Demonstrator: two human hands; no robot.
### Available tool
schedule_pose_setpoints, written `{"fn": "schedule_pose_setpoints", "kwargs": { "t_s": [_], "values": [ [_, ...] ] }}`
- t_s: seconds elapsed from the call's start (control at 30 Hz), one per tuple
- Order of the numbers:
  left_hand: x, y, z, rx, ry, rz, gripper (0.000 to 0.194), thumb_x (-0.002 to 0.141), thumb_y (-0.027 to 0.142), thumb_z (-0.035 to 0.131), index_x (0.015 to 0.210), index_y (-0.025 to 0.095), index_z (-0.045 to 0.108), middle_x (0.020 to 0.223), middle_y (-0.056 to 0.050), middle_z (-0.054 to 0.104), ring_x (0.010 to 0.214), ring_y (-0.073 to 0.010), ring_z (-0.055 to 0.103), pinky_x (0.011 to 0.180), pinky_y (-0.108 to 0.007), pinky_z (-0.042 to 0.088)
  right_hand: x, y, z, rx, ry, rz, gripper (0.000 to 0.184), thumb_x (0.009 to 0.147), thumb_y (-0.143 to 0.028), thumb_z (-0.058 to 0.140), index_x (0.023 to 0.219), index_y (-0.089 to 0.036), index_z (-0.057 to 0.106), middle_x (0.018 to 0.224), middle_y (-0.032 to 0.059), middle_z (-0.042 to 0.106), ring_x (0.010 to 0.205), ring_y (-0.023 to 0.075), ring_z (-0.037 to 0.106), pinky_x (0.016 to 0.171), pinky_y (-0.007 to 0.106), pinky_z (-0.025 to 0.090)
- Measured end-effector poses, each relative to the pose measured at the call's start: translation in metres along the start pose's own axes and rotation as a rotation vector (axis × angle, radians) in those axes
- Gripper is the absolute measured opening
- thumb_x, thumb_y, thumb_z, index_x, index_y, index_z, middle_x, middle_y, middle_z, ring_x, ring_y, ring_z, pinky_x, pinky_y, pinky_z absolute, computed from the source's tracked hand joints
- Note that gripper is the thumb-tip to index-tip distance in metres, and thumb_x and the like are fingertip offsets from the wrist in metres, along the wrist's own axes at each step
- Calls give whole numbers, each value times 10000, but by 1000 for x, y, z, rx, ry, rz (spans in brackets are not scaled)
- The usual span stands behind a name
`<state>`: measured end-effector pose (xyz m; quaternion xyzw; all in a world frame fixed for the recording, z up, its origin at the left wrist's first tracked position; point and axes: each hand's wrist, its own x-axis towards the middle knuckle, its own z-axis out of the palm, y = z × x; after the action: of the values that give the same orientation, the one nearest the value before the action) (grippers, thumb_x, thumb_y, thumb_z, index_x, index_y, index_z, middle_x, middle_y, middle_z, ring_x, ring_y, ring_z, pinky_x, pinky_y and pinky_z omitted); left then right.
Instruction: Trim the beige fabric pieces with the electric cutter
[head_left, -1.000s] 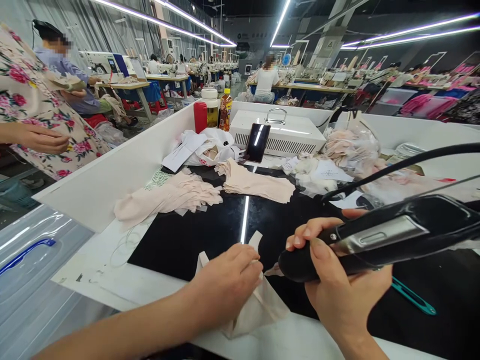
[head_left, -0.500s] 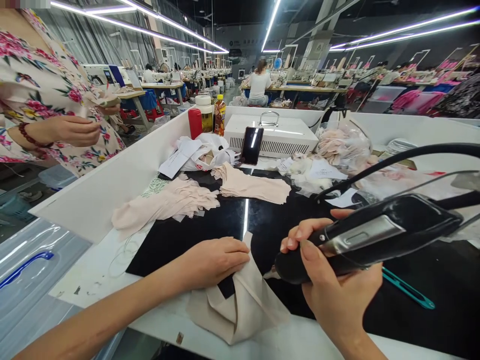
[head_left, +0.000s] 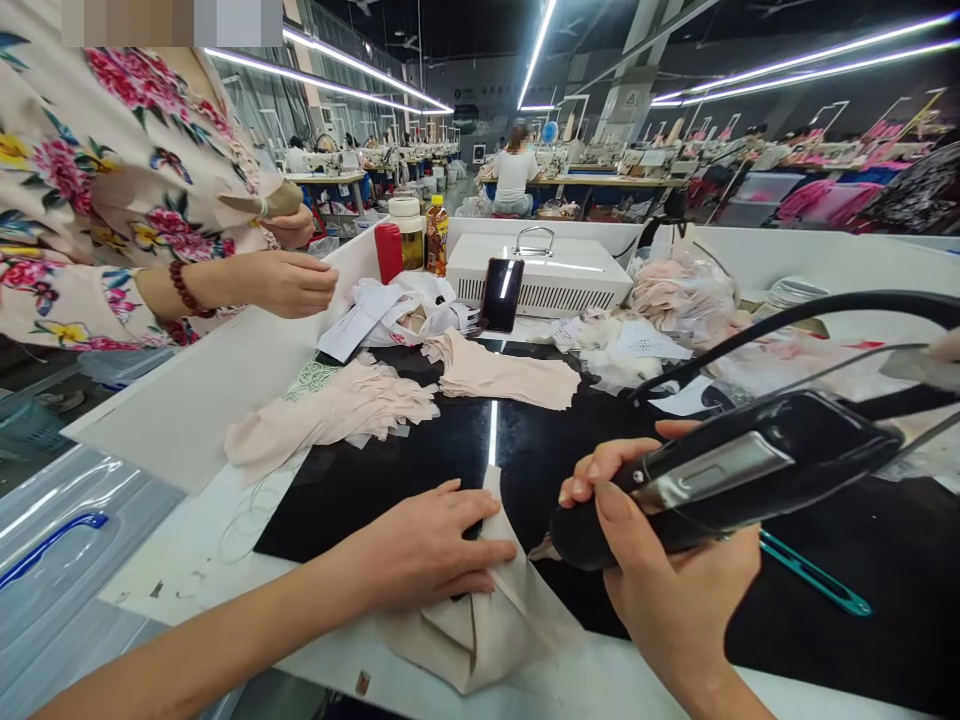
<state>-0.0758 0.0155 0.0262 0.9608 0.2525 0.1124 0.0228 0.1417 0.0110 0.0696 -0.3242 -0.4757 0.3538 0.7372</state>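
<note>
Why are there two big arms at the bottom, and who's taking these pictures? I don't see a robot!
You're right, there's no robot! A person wears a camera on their head, looking forward and down, so you see their own two arms.

The left hand lies with spread fingers on a thin, pale beige piece of cloth. The right hand grips a chunky black-and-silver handheld tool; I can't tell what it does.

On the shiny black work surface lie two piles of peach-coloured cloth, one left and one further back, plus a slim teal plastic tool.

On the left, the hand with a dark red bead bracelet belongs to someone else.
</note>
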Motion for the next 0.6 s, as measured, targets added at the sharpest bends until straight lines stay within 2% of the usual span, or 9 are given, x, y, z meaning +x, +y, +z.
{"fn": "schedule_pose_setpoints", "kwargs": {
  "t_s": [0.27,0.47,0.6],
  "values": [
    [-1,-1,5,18,18,4,323,1103,430,687,1369,247,687,1415,-157,644,1300,-267,677,1170,-436,530,6,4,8,23,41,-12,485,865,-191,892,1235,-296,595,846,-64,715,630,148,686,617,313,634],
    [-1,0,7,-16,-8,-19,356,1080,420,723,1392,253,682,1418,-158,632,1302,-287,682,1172,-480,536,3,10,10,6,13,9,453,892,-196,879,1225,-296,588,856,-64,725,624,139,695,596,296,633],
    [0,0,8,-39,20,-34,335,1066,412,741,1362,260,709,1424,-154,635,1267,-284,694,1171,-476,539,7,12,14,18,36,-12,466,887,-212,884,1233,-299,585,859,-69,722,619,138,692,598,301,641]
  ]
}}
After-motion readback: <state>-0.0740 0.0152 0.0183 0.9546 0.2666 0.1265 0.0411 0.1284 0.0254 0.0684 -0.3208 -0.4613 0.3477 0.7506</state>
